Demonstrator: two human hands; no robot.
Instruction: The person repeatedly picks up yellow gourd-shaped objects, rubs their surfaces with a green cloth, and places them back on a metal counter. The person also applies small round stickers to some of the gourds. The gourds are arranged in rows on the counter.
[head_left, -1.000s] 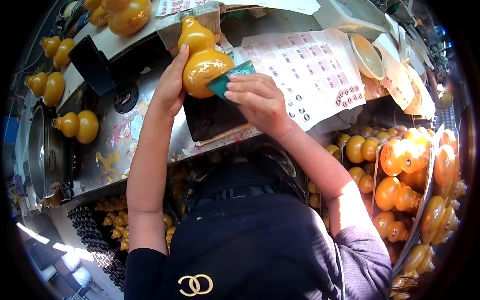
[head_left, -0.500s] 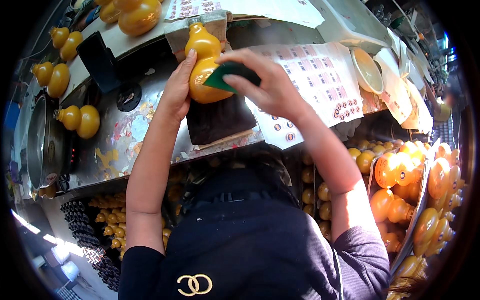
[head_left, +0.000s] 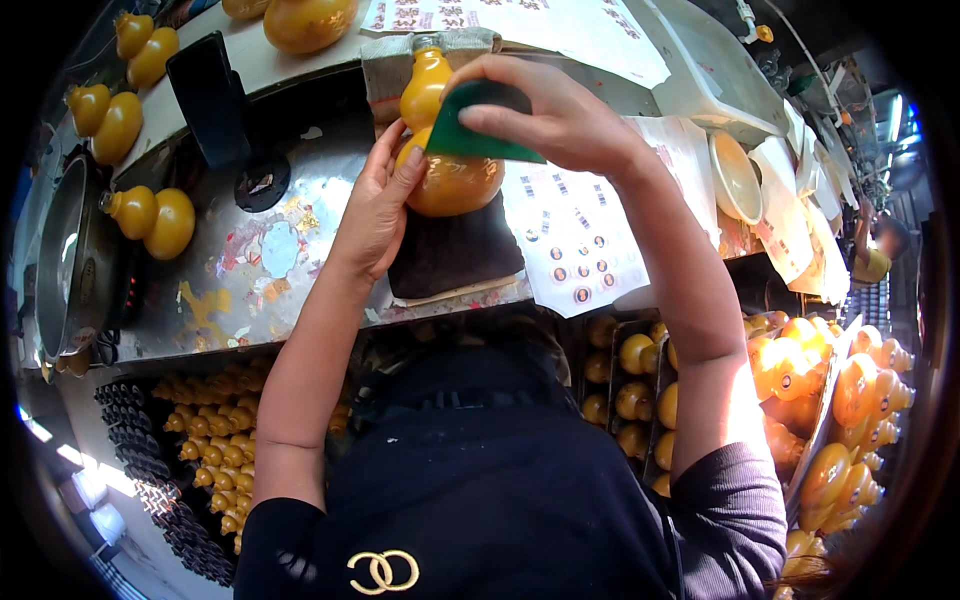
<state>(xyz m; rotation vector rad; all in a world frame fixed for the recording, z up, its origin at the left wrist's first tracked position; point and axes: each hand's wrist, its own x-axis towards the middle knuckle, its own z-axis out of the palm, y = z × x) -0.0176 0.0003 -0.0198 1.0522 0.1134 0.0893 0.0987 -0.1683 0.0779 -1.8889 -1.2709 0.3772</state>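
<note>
A glossy amber gourd-shaped bottle (head_left: 457,188) lies on a dark cloth pad (head_left: 450,257), its narrow neck pointing away from me onto a folded grey cloth (head_left: 385,72). My left hand (head_left: 385,200) steadies it from the left, thumb on its waist and fingers around the side. In my right hand (head_left: 540,110) is a thin green scraper sheet (head_left: 480,125), pinched between thumb and fingers. The sheet stands over the bottle's waist and hides part of it; whether its edge touches the surface I cannot tell.
Sticker sheets (head_left: 580,235) lie right of the pad, near a round bowl (head_left: 736,178). To the left are a dark phone (head_left: 208,100), a metal pan (head_left: 68,260) and another gourd bottle (head_left: 158,220). Crates of gourd bottles (head_left: 795,370) stand below the bench at right.
My right hand and the green scraper have moved up from the bottle's lower bulb to its waist. My left hand has shifted lower on the bottle. The whole view has turned slightly.
</note>
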